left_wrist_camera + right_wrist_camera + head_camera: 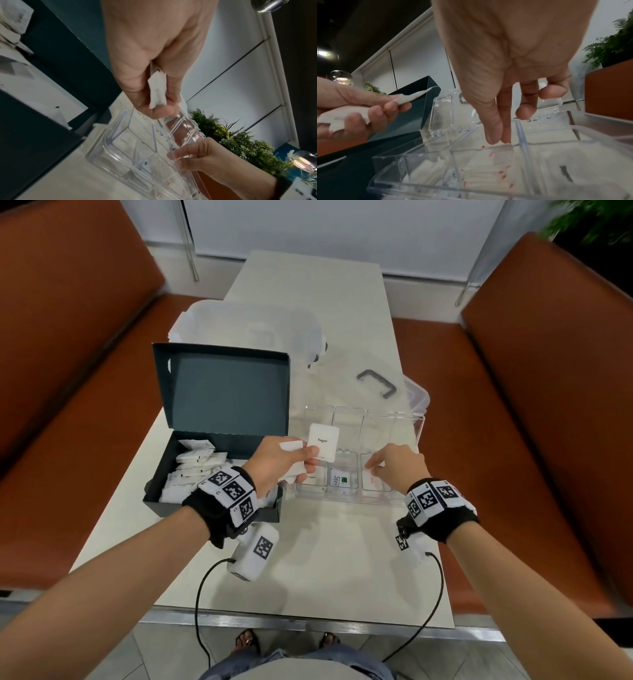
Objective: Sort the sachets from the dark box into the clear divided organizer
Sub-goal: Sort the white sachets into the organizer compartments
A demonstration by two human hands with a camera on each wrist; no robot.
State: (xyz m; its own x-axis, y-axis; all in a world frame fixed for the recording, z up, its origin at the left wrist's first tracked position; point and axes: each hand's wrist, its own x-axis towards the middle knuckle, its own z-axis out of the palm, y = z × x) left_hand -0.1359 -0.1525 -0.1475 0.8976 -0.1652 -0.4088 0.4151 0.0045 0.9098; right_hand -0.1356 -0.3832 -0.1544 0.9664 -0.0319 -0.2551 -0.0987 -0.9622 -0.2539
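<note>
Sorting partly done, by the look of it. Dark box (191, 474) open on the worktop (325, 559), lid raised, a heap of white sachets (195, 467) inside. Just to its right, the clear divided organizer (407, 440), lid tipped back.

Front row already started: a sugar sachet (313, 475) in the leftmost compartment, mostly hidden behind the left hand; a green-marked Stevia sachet (340, 480) in the next; red-printed sachets (373, 483) in the third. Back row apparently bare, though clear walls make that hard to judge.

Left hand (282, 462) clamped on a small sheaf of sachets over the organizer's left end, a white one marked "Sugar" (323, 442) pinched upright between thumb and fingers, others tucked in the palm.

Right hand (394, 465) over the third front compartment, thumb and forefinger together and pointing down at the red-printed sachets, other fingers curled loosely; nothing visibly gripped, though contact with a sachet cannot be ruled out.

Left to do, judging by the heap: most of the box, plus the handful in the left hand.
</note>
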